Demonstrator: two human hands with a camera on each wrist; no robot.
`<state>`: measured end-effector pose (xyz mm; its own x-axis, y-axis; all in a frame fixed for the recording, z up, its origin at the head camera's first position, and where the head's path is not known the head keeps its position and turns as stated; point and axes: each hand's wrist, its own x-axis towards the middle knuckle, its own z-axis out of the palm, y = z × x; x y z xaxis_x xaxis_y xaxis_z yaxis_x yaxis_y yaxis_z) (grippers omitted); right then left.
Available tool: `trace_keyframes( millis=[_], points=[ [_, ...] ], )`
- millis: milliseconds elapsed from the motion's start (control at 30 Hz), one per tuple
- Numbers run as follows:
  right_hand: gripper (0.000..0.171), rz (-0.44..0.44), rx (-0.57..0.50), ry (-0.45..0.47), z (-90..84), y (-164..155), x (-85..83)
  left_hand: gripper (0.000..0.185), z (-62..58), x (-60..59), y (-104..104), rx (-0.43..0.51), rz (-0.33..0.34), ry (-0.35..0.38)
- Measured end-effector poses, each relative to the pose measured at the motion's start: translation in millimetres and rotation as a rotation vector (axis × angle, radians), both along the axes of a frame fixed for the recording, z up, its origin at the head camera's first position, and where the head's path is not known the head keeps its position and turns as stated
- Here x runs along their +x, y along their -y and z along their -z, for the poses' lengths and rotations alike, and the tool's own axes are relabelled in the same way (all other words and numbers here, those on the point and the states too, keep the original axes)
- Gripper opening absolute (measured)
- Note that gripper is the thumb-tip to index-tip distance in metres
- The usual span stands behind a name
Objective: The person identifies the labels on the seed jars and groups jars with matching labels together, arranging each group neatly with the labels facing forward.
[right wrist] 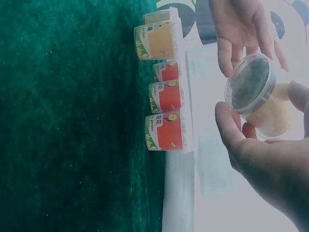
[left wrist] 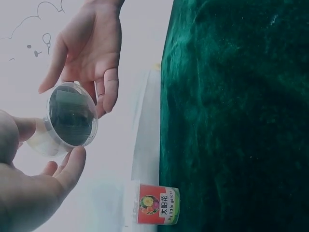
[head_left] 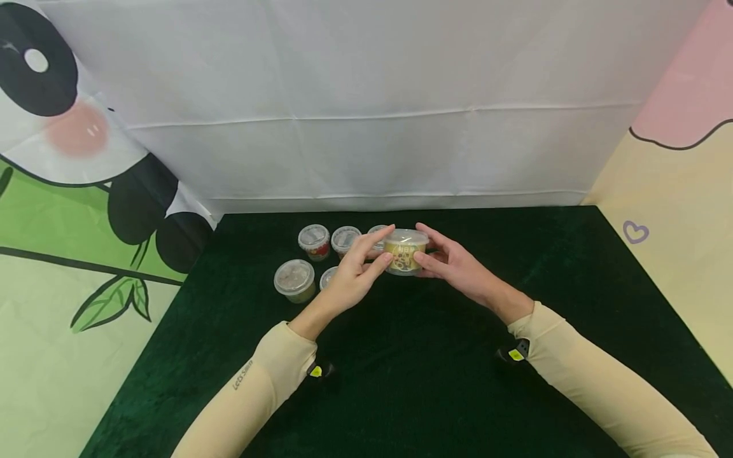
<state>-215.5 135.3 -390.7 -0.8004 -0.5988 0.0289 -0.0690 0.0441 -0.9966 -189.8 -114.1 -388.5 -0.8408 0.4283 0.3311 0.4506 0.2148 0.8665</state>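
Note:
Both hands hold a lidded clear plastic tub [head_left: 404,252] with a yellow label, raised above the dark green cloth. My left hand [head_left: 350,272] grips its left side, thumb low on the wall and a finger by the lid. From the other side my right hand [head_left: 458,267] grips it the same way. In the left wrist view, the tub's round clear base [left wrist: 72,116] faces the cloth, with the left fingertips at its edge. The right wrist view shows the right thumb against the tub [right wrist: 270,108], part of which the fingers cover.
Several similar lidded tubs stand left of the held one, among them a red-labelled tub [head_left: 314,242] and a larger tub [head_left: 294,280]. My left hand partly hides others. Green cloth [head_left: 412,369] covers the table; a white backdrop [head_left: 366,152] rises behind it.

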Motion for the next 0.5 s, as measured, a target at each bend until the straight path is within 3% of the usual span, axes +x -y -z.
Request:
trace_keyframes(
  millis=[500],
  points=[
    [0.069, 0.002, 0.060, -0.055, -2.5, 4.1, -2.4, 0.051, -1.3, 0.7, 8.5, -0.027, 0.017, 0.016]
  ],
)
